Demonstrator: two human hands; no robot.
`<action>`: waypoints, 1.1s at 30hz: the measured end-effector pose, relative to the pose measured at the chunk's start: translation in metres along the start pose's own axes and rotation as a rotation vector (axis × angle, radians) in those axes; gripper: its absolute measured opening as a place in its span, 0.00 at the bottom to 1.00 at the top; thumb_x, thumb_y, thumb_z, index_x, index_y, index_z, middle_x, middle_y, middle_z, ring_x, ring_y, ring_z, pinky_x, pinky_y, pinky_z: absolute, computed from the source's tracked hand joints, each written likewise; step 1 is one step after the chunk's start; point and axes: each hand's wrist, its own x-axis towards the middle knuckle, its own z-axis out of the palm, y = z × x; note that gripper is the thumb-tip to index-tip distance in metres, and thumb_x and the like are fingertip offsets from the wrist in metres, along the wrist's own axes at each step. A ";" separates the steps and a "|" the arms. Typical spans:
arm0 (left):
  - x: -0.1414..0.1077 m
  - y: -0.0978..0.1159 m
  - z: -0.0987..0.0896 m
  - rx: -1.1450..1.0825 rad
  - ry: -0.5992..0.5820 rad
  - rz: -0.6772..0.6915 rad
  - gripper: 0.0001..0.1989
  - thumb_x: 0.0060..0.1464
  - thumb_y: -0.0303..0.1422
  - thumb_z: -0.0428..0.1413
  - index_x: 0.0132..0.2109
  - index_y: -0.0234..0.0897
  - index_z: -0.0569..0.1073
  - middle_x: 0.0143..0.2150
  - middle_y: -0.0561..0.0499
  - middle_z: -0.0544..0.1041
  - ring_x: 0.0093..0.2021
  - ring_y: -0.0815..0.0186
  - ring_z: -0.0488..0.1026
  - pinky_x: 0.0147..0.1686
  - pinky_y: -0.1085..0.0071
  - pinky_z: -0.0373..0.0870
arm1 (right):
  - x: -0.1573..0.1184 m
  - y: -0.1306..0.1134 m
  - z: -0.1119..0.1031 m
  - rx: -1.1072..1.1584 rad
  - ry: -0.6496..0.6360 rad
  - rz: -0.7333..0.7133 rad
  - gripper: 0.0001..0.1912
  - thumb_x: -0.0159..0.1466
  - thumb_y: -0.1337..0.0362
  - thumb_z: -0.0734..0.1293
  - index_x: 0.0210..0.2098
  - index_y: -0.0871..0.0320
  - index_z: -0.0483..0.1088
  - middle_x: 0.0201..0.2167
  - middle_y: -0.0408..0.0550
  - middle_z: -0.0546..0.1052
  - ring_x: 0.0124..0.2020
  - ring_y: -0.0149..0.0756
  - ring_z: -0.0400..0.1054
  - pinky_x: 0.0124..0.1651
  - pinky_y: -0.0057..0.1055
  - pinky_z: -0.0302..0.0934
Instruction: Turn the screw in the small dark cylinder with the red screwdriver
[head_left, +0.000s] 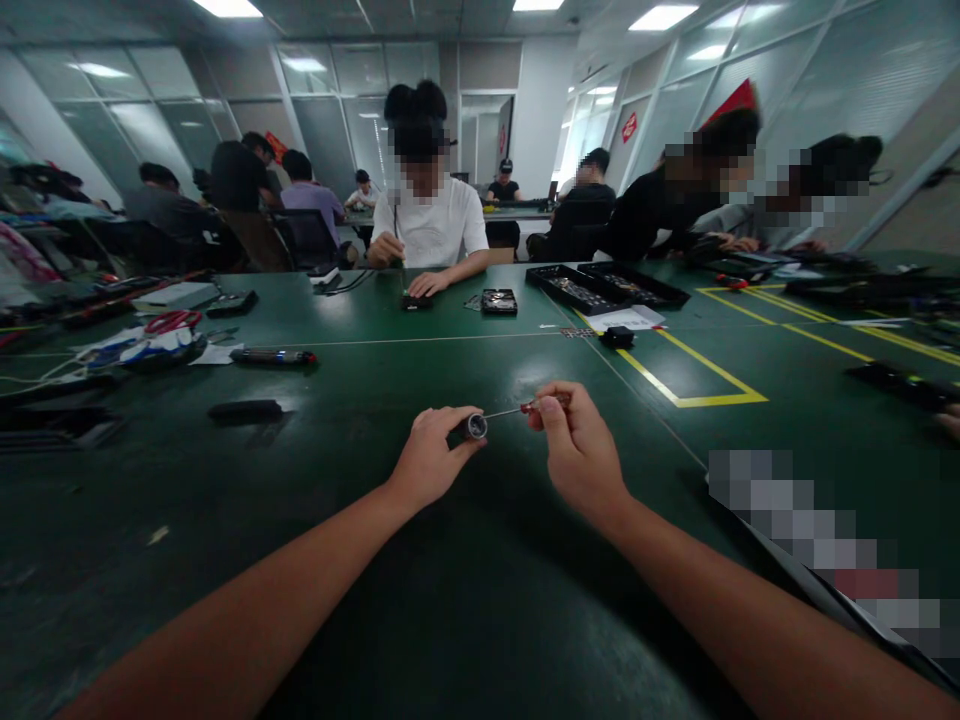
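Observation:
My left hand (429, 458) is closed around a small dark cylinder with a round metal rim (476, 427), its open end turned towards me. In my right hand (585, 455) is a thin screwdriver (504, 413) with a reddish handle, gripped between thumb and fingers. Its shaft points left, and the tip meets or passes behind the cylinder's rim; I cannot tell which. Both hands are held over the green table (465, 600), near its middle.
A black elongated tool (274, 357) and a dark bar (246, 411) lie left. Black parts trays (577, 290), a small black box (618, 337) and yellow tape (720, 402) are towards the right. Opposite, a person in white (442, 225) works on a small dark device.

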 end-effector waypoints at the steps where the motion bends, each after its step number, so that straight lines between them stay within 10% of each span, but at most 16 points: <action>1: 0.000 0.000 0.000 -0.006 0.000 0.000 0.16 0.58 0.32 0.63 0.53 0.41 0.76 0.48 0.50 0.80 0.48 0.58 0.73 0.53 0.57 0.65 | -0.001 0.000 0.000 -0.030 -0.021 -0.029 0.08 0.73 0.58 0.58 0.44 0.53 0.65 0.32 0.45 0.77 0.33 0.37 0.73 0.38 0.36 0.65; 33: 0.000 -0.005 -0.001 -0.004 0.040 0.070 0.16 0.59 0.30 0.62 0.54 0.40 0.76 0.49 0.48 0.79 0.51 0.58 0.74 0.54 0.58 0.67 | -0.001 -0.006 -0.001 -0.124 -0.114 -0.064 0.07 0.72 0.60 0.58 0.43 0.54 0.64 0.30 0.46 0.77 0.31 0.37 0.73 0.35 0.34 0.63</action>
